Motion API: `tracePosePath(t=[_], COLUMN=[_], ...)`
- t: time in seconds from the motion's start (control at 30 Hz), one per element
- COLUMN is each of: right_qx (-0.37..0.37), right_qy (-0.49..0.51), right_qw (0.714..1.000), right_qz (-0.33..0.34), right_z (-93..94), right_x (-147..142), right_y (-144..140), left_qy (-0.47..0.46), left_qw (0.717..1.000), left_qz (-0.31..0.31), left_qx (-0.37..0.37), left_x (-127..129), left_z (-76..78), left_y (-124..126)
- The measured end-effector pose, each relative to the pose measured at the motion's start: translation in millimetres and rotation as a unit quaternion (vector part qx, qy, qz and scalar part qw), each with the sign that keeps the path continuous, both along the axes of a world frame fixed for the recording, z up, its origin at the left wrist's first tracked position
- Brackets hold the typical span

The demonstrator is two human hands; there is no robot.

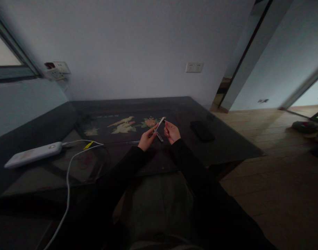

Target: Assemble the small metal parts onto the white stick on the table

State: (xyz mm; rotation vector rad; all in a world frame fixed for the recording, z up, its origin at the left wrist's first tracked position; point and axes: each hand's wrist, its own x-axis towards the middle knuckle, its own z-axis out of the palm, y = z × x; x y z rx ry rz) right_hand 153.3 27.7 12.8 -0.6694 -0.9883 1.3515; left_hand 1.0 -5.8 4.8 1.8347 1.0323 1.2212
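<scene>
Over the dark tabletop, my left hand is closed around a slim pale flat object, tilted up to the right; its kind cannot be made out. My right hand is close beside its upper end, with thumb and fingers pinched together. A small dark tip shows at those fingertips, too small to name. Just below, between the hands, is a narrow silver-grey object; whether it lies on the table or hangs from the left hand is unclear.
A black phone-like slab lies right of my hands. On the left is a white power strip whose white cable runs over the near edge, with a yellow tag. Wall sockets are behind the table.
</scene>
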Motion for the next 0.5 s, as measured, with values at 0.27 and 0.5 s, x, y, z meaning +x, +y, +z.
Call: tracePosePath(t=[0.27,0.5], right_qx=[0.004,0.005], right_qy=[0.002,-0.001], right_qw=[1.0,1.0], right_qz=[-0.001,0.006], right_z=[1.5,2.0], right_x=[1.6,1.9], right_y=[-1.5,-2.4], left_qy=[-0.019,-0.027], left_qw=[0.998,0.998], left_qz=[-0.054,-0.049], left_qx=[0.0,-0.012], left_x=[3.4,2.3], left_z=[3.8,1.2], left_y=[-8.1,-1.8])
